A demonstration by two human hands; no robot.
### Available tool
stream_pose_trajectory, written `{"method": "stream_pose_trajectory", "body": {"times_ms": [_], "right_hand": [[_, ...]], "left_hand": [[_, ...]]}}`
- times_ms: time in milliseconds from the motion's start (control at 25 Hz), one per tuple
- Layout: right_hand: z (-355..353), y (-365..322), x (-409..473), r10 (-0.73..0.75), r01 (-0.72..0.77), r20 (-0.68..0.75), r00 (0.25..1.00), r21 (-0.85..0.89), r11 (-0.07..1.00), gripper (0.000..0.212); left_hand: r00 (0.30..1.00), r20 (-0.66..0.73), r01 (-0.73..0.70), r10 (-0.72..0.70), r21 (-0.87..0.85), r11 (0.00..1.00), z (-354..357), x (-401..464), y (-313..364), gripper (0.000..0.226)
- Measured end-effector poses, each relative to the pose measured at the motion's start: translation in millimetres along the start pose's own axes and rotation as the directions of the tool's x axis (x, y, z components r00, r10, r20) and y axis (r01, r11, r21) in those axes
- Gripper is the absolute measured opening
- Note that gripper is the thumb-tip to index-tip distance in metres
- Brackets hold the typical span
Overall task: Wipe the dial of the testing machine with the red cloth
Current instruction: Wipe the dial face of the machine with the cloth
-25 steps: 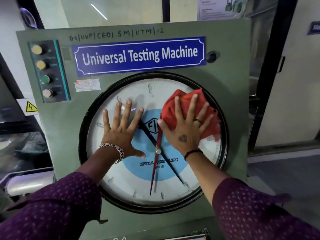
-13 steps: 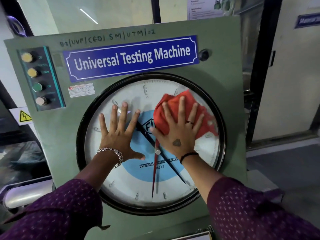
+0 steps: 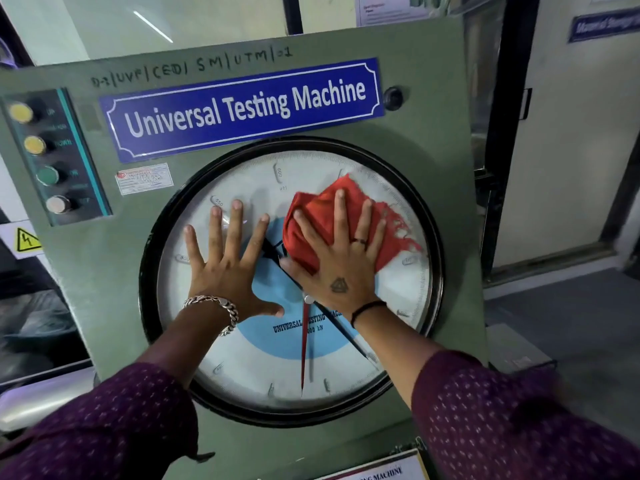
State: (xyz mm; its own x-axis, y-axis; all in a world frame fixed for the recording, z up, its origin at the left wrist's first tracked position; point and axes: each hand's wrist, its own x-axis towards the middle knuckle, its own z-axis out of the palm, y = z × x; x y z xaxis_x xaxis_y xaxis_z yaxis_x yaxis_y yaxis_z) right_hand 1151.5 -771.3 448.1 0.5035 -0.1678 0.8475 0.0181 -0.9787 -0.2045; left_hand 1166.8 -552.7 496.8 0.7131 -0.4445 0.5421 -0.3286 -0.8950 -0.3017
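- Dial (image 3: 242, 368): large round face set upright in the green front panel of the testing machine (image 3: 426, 161), under a blue nameplate. Black rim; glass front. White outer band with fine scale marks and numerals, light blue centre disc printed "UNIVERSAL TESTING MACHINE". A thin red pointer hangs almost straight down from the hub; a black pointer runs diagonally from upper left to lower right.
- Red cloth (image 3: 322, 216): bunched and creased, pressed flat against the glass in the upper right part of the dial, overlapping the blue disc and the white band. Frayed edge trails toward the right rim. Partly covered by a spread hand.
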Motion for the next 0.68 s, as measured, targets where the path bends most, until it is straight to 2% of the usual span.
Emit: {"method": "stream_pose_trajectory", "body": {"times_ms": [40,80,160,240,280,320,360,400,440,480,520,600,640,680], "right_hand": [[0.2,14.7,-19.4,-0.016,0.017,0.023,1.0,-0.009,1.0,0.088],[0.4,28.7,-39.9,0.031,-0.031,0.061,0.998,0.0,1.0,0.088],[-0.7,40.5,-51.1,0.299,-0.305,0.087,0.95,0.074,0.949,0.09],[1.3,23.8,-28.1,0.554,-0.561,0.094,0.827,0.171,0.81,0.092],[2.1,12.1,-16.4,0.567,-0.575,0.096,0.818,0.18,0.799,0.091],[5.4,4.1,-14.6,0.49,-0.498,0.087,0.867,0.158,0.853,0.09],[10.1,2.1,-23.1,0.346,-0.352,0.07,0.936,0.125,0.928,0.09],[14.1,7.3,-43.3,0.22,-0.227,0.074,0.973,0.107,0.968,0.088],[15.2,17.0,-69.7,0.17,-0.179,0.093,0.981,0.098,0.979,0.087],[13.5,27.5,-97.5,0.204,-0.218,0.133,0.97,0.099,0.971,0.084],[11.4,36.1,-116.8,0.301,-0.323,0.18,0.937,0.113,0.94,0.083],[6.9,40.2,-105.8,0.504,-0.536,0.205,0.839,0.148,0.831,0.084],[5.2,33.3,-82.0,0.555,-0.58,0.172,0.814,0.172,0.796,0.087],[3.3,23.3,-53.8,0.547,-0.563,0.134,0.826,0.196,0.803,0.089]], "left_hand": [[1.0,-0.001,0.001,-0.001,0.004,1.0,0.2,0.2,-0.1,0.187],[1.0,-0.001,0.002,-0.002,0.009,1.0,0.4,0.0,-1.0,0.187],[1.0,-0.009,0.003,-0.003,0.017,1.0,1.9,0.9,-2.8,0.187],[1.0,-0.011,-0.005,0.005,0.011,1.0,2.9,1.1,-2.3,0.186],[1.0,-0.01,-0.004,0.004,0.013,1.0,3.2,1.0,-1.8,0.185],[1.0,-0.009,0.003,-0.002,0.015,1.0,3.1,0.5,-1.1,0.185],[1.0,-0.005,0.01,-0.01,0.016,1.0,2.1,0.5,-1.0,0.185],[1.0,-0.001,0.013,-0.013,0.009,1.0,1.5,0.2,-0.8,0.184],[1.0,-0.001,0.011,-0.011,0.001,1.0,1.4,0.2,-0.7,0.184],[1.0,-0.002,0.01,-0.01,-0.005,1.0,1.2,0.5,-0.9,0.184],[1.0,-0.002,0.011,-0.011,-0.006,1.0,1.0,0.0,-0.7,0.184],[1.0,-0.009,0.016,-0.016,0.003,1.0,1.3,0.5,-0.3,0.184],[1.0,-0.013,0.015,-0.015,0.003,1.0,1.8,0.4,-0.6,0.184],[1.0,-0.015,0.014,-0.014,0.003,1.0,1.8,0.5,-0.2,0.185]]}}
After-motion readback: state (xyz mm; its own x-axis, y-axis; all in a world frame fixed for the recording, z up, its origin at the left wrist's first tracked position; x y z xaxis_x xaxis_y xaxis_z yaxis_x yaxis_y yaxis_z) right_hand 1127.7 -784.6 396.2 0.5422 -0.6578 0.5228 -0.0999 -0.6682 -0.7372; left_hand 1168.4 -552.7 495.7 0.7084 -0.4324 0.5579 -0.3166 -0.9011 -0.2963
